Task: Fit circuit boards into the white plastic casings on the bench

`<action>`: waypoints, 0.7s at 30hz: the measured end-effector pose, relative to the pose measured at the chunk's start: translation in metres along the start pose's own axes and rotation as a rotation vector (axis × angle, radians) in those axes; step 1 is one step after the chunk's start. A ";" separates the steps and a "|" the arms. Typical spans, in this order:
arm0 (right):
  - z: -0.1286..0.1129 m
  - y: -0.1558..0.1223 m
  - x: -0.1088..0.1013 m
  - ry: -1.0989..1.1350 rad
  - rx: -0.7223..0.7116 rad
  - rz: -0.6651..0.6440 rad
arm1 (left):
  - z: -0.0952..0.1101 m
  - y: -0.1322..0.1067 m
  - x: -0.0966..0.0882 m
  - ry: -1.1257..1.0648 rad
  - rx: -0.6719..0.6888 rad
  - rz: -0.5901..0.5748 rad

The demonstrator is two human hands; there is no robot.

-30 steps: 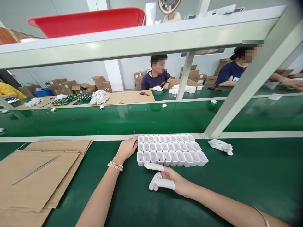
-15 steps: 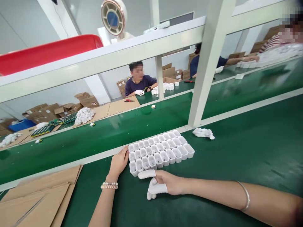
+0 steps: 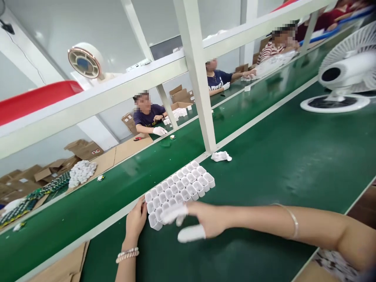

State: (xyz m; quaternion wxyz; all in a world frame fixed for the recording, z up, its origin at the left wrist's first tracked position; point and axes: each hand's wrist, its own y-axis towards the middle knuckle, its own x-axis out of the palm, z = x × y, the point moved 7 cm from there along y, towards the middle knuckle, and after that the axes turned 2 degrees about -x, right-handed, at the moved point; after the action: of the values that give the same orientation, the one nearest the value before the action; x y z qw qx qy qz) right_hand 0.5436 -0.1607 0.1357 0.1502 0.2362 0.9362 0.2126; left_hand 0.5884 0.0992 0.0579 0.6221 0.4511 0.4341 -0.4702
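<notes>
A block of several small white open-topped housings [image 3: 182,184] stands in rows on the green bench [image 3: 279,164]. My left hand [image 3: 135,220] rests against the block's left end, fingers curved onto it. My right hand [image 3: 195,219], with white finger cots on thumb and fingers, hovers at the block's near edge. Its fingers are spread and blurred, with nothing in them.
A crumpled white glove [image 3: 221,156] lies by the white frame post [image 3: 199,90]. A white desk fan [image 3: 343,78] stands at the right. Cardboard sheets [image 3: 63,268] lie at the near left. Beyond the conveyor [image 3: 88,203], several people work among boxes and a pile of white parts [image 3: 82,172].
The view has swung to the right, bringing the fan into sight. My right hand has lifted a little off the bench and its fingers have spread. My left hand stays on the block's end.
</notes>
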 end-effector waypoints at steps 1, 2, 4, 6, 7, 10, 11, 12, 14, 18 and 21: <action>-0.011 -0.003 -0.021 -0.090 -0.005 0.094 | 0.001 -0.001 0.000 -0.001 0.003 -0.002; -0.015 -0.009 -0.046 -0.155 0.019 0.231 | 0.002 -0.001 0.000 0.006 0.006 -0.002; -0.009 -0.028 -0.100 -0.176 0.079 0.544 | 0.003 -0.002 -0.001 0.039 0.023 0.003; 0.019 -0.051 -0.143 -0.114 0.177 0.778 | 0.005 -0.002 -0.001 0.080 0.046 0.012; 0.036 -0.061 -0.159 -0.062 0.210 0.886 | 0.006 -0.002 -0.001 0.095 0.058 0.016; 0.079 -0.073 -0.178 0.018 0.285 0.929 | 0.007 -0.002 -0.002 0.100 0.080 0.016; 0.087 -0.073 -0.177 0.041 0.306 0.916 | 0.008 -0.002 -0.002 0.094 0.085 0.012; 0.093 -0.072 -0.175 0.066 0.327 0.902 | 0.009 -0.002 -0.002 0.089 0.090 0.006; 0.097 -0.068 -0.165 0.106 0.362 0.867 | 0.010 -0.002 -0.002 0.090 0.094 -0.006; 0.092 -0.062 -0.142 0.135 0.429 0.748 | 0.012 -0.002 -0.002 0.108 0.099 -0.017; 0.088 -0.063 -0.136 0.107 0.467 0.720 | 0.012 -0.002 -0.002 0.104 0.104 -0.016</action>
State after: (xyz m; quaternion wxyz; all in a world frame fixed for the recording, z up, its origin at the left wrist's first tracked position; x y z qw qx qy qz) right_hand 0.6682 -0.2511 0.0552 -0.0396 0.5641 0.8235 0.0458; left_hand 0.5873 0.0878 0.0620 0.5704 0.5032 0.4445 -0.4731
